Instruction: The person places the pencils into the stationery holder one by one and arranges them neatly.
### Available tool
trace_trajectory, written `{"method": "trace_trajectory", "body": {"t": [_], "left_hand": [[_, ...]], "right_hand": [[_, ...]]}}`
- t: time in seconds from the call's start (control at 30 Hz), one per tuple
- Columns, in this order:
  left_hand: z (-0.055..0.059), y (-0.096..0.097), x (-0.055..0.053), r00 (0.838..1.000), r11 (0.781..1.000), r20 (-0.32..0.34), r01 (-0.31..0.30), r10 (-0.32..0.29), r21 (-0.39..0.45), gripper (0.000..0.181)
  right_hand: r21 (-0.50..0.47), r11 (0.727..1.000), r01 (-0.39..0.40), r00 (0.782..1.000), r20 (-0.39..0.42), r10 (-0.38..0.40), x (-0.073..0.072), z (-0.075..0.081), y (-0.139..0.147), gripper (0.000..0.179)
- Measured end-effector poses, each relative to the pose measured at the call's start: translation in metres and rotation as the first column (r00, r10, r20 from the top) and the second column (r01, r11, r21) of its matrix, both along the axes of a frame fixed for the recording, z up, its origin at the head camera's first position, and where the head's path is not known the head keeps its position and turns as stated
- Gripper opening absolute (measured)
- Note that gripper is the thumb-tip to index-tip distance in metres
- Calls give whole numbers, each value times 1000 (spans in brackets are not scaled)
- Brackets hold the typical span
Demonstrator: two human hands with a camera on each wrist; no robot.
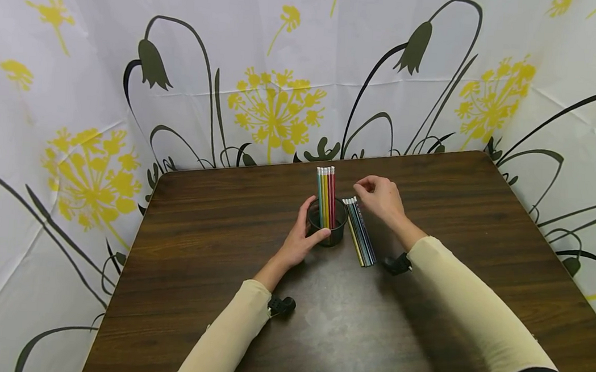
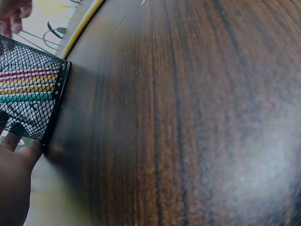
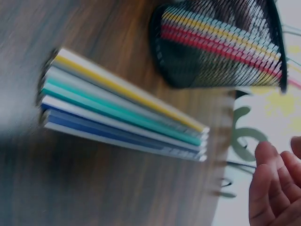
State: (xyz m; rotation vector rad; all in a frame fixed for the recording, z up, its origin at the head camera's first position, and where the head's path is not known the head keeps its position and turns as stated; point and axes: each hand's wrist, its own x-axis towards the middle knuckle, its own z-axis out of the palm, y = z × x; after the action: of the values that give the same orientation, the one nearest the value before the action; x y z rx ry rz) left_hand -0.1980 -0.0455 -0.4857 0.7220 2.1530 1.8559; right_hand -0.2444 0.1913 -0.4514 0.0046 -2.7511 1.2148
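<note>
My left hand [image 1: 297, 242] holds a black mesh pencil cup [image 1: 337, 235] from its left side, thumb across the front and fingers round the back. Inside, several pencils [image 1: 325, 193] in teal, yellow and red stand upright, white eraser ends up. Right of the cup, a flat row of pencils [image 1: 360, 234] lies on the table side by side, eraser ends toward the back. My right hand [image 1: 383, 200] hovers just past those ends, fingers bent and nothing between them. The right wrist view shows yellow, grey, green and blue pencils [image 3: 122, 108] in that row.
Brown wood-grain table [image 1: 213, 226] lies under everything. Behind it hangs a white cloth [image 1: 306, 55] printed with yellow and dark green flowers. A small black camera sits at the left wrist [image 1: 281, 305] and another at the right [image 1: 397, 264].
</note>
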Motion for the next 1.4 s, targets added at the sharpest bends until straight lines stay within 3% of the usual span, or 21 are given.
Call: {"method": "trace_trajectory", "body": {"t": [0.13,0.37,0.5,0.73,0.8,1.07,1.4], "left_hand": [[-1,0,1,1000,1000,12,-2,2,6,80],[0,0,1,1000,1000,7,-2,2,-5,80],[-1,0,0,1000,1000,5,8,-8,-10,80],[-31,2,-12,999,999,7,-34,34,3,82],[-34,2,-13,999,999,5,-50,50,-7,81],[-37,2,-13,998,998,-12,-60,60,4,82],[-37,2,-14,998,998,-22,-66,65,-10,80]], "right_hand": [[62,998,-6,995,97,0,1,-13,11,23],[43,998,-37,960,281,23,4,-38,24,24],[45,998,-41,954,300,26,4,-46,26,25],[112,992,-49,955,296,14,3,-50,23,24],[142,988,-56,957,291,13,3,-50,22,23],[193,978,-86,951,309,23,2,-47,22,20],[279,956,-84,937,349,-19,1,-39,20,20]]}}
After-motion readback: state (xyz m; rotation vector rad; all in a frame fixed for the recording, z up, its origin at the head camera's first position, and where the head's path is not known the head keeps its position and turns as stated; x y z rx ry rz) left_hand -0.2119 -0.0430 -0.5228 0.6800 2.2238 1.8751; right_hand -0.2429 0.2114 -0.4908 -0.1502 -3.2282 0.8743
